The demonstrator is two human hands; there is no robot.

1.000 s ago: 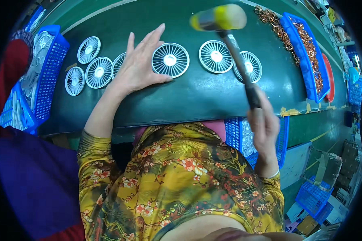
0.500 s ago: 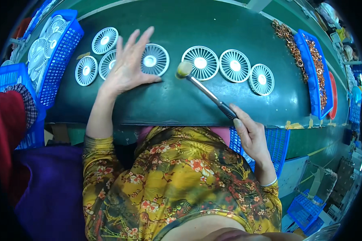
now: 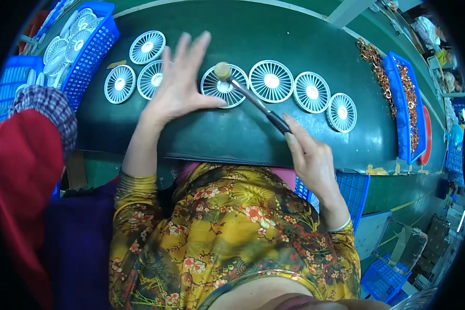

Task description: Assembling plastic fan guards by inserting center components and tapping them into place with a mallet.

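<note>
My right hand [image 3: 312, 160] is wrapped round the dark grip of a mallet [image 3: 256, 103] with a metal shaft and a yellowish head. That head is over the spoked white wheel [image 3: 222, 89] in the middle of the row; whether it touches cannot be told. With fingers spread, my left hand [image 3: 178, 93] holds nothing, its thumb at the near edge of this wheel. Behind the left hand a second white wheel [image 3: 151, 81] is partly hidden. Two more wheels lie left of it, one of them a near wheel [image 3: 120, 84]. To the right are three wheels, the closest a large wheel [image 3: 271, 81].
The green table [image 3: 315, 147] carries a blue tray [image 3: 404, 139] of copper-coloured rings, with loose rings [image 3: 380, 72] beside it. At the left stands a blue basket [image 3: 93, 57] full of white wheels. A person's red sleeve [image 3: 23, 170] is close on my left.
The mallet head has moved left over the middle wheel. That wheel now lies closer to the wheels on its right. The red-clothed person comes further into view, and the whole view has shifted slightly.
</note>
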